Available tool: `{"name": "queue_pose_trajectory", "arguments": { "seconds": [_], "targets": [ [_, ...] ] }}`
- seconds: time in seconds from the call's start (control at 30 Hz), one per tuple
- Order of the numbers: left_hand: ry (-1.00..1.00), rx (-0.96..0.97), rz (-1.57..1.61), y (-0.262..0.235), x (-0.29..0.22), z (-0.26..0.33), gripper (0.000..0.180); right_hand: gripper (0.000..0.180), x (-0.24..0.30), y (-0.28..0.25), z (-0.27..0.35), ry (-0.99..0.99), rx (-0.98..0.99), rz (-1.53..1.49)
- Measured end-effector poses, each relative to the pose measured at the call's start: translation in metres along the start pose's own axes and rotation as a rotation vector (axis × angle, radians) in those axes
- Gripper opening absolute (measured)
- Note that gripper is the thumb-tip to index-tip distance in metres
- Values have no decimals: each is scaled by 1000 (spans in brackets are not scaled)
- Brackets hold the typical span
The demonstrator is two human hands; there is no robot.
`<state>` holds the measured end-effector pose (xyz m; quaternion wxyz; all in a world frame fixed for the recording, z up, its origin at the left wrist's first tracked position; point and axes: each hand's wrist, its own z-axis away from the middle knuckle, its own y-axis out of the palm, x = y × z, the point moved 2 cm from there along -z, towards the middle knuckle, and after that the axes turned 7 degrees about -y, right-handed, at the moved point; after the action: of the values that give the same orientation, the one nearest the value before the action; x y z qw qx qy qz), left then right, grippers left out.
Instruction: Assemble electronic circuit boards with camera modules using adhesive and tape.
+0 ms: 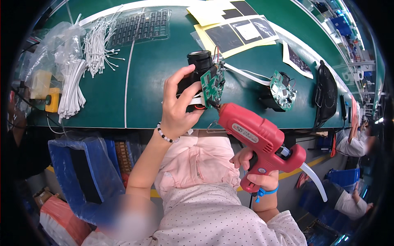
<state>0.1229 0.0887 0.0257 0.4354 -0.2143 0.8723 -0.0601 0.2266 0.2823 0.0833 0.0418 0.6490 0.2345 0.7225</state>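
My left hand point(178, 98) grips a black camera-like module with a round lens barrel point(199, 60) on top. A green circuit board point(212, 85) stands upright along the module's right side, with a white flat cable point(196, 99) near its lower edge. In my right hand point(262, 174) is a red hot glue gun point(256, 135), its fingers wrapped round the handle. The gun's nozzle meets the lower part of the board; whether it touches cannot be made out. A white glue stick point(315, 182) sticks out of the gun's back.
A second circuit board point(283, 92) on a black base lies to the right, joined by white cable. White cable bundles point(73, 88), a parts tray point(141, 28) and yellow-backed sheets point(236, 35) lie farther off. A black pouch point(326, 94) rests at right; a blue bin point(84, 176) stands below the table.
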Motion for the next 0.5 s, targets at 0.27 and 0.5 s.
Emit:
{"name": "queue_pose_trajectory", "arguments": {
  "seconds": [0.27, 0.5],
  "targets": [
    [-17, 3, -6, -1, 0, 0, 47, 43, 2, 10, -3, 18, -180, 19],
    [-17, -1, -4, 0, 1, 1, 46, 66, -1, 1, -2, 31, -18, 18]
  ]
}}
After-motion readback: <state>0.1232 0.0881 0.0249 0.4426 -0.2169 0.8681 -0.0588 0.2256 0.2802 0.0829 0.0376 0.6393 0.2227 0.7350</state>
